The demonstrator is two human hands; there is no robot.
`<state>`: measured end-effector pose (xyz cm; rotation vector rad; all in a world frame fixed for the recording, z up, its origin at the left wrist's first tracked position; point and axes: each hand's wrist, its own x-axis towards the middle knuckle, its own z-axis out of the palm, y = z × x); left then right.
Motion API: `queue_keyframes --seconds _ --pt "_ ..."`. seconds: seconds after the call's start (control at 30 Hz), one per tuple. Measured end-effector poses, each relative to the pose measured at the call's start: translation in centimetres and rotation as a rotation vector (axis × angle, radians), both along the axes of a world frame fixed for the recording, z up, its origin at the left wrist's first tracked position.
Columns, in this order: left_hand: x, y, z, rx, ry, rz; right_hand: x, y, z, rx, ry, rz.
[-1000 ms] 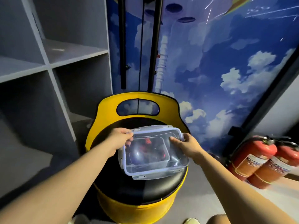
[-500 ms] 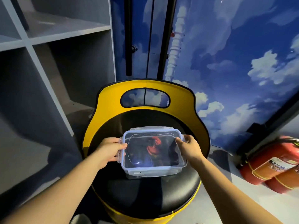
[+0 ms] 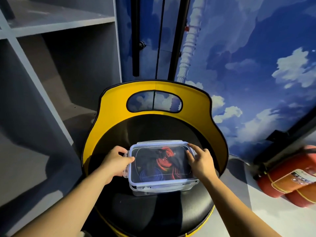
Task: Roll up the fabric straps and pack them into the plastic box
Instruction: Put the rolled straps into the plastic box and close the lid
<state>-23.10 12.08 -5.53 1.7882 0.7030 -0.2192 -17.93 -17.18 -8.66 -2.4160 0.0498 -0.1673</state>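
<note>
The plastic box (image 3: 162, 168) sat on a yellow chair's black seat (image 3: 153, 211), lid on, fabric straps (image 3: 164, 161) inside. The left hand (image 3: 116, 162) gripped its left side clip, apparently; the right hand (image 3: 199, 159) pressed relaxed fingers onto the lid's right edge.

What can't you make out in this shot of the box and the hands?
- Head view: how many straps lie in the plastic box; the glossy lid and the tangle hide it.
- Whether the side latches are snapped: the left hand and right hand cover them.
- Fire extinguishers' label text: too small, and the right edge cuts them off.
</note>
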Motion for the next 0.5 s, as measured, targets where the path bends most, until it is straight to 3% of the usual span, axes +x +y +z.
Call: queue_keyframes --seconds 0.13,0.4,0.5 --pt "-0.3 0.2 -0.2 -0.019 0.012 -0.031 -0.3 0.1 -0.2 -0.022 0.001 0.006" --pt "-0.4 -0.1 -0.3 0.126 -0.046 -0.182 -1.1 -0.2 -0.3 -0.071 0.012 0.031" --pt "-0.6 -0.2 -0.7 0.383 -0.063 -0.302 -1.3 -0.1 -0.2 -0.101 0.027 0.037"
